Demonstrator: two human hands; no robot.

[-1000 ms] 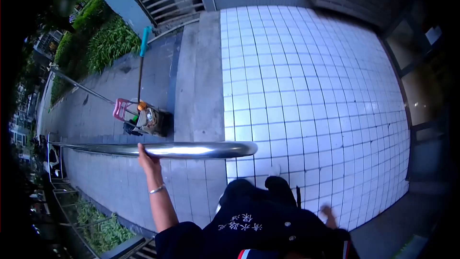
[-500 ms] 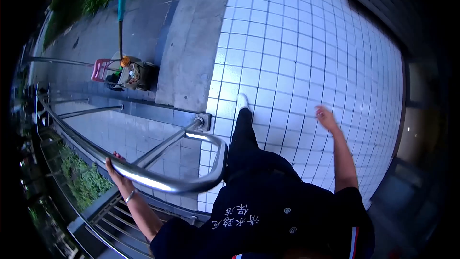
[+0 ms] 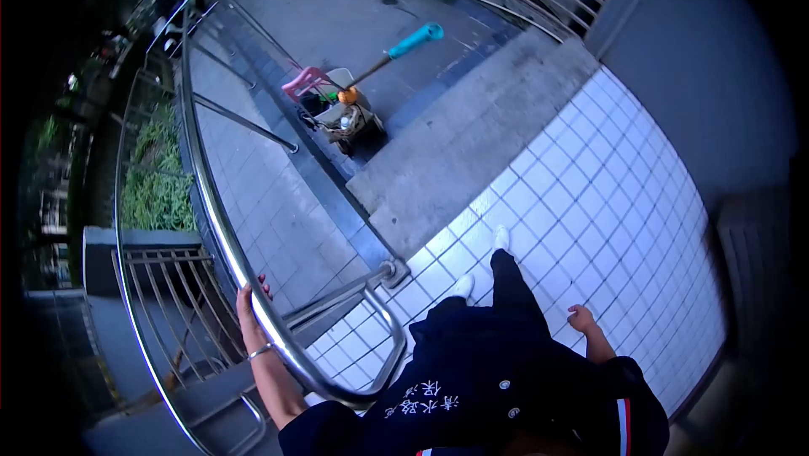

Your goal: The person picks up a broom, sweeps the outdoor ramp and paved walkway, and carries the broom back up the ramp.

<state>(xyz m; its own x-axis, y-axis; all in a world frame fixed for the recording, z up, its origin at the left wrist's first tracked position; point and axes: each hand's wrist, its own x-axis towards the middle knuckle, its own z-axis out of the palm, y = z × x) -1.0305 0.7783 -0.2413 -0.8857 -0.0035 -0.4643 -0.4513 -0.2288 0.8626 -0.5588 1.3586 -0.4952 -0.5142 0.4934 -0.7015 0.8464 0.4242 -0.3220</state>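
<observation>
My left hand (image 3: 249, 308) is closed round a shiny metal handrail (image 3: 223, 224), thumb and fingers on opposite sides of the tube. A bracelet circles that wrist. The rail bends into a rounded loop near my body. My right hand (image 3: 581, 319) hangs over the white tiled floor (image 3: 581, 195), its fingers loosely curled with nothing visible in them. Both of my white shoes show on the tiles, one ahead of the other.
Grey steps (image 3: 480, 110) lead down from the tiles. Below them stands a cart (image 3: 361, 125) with a pink handle, loaded with items and a turquoise-ended pole (image 3: 413, 39). A tiled ramp (image 3: 270, 174) runs beside the handrail. A grey wall (image 3: 691, 77) rises at right.
My view has turned left, so the cart and steps appear farther right. My left hand still grips the handrail. My right hand has come closer to my body, and both shoes now show.
</observation>
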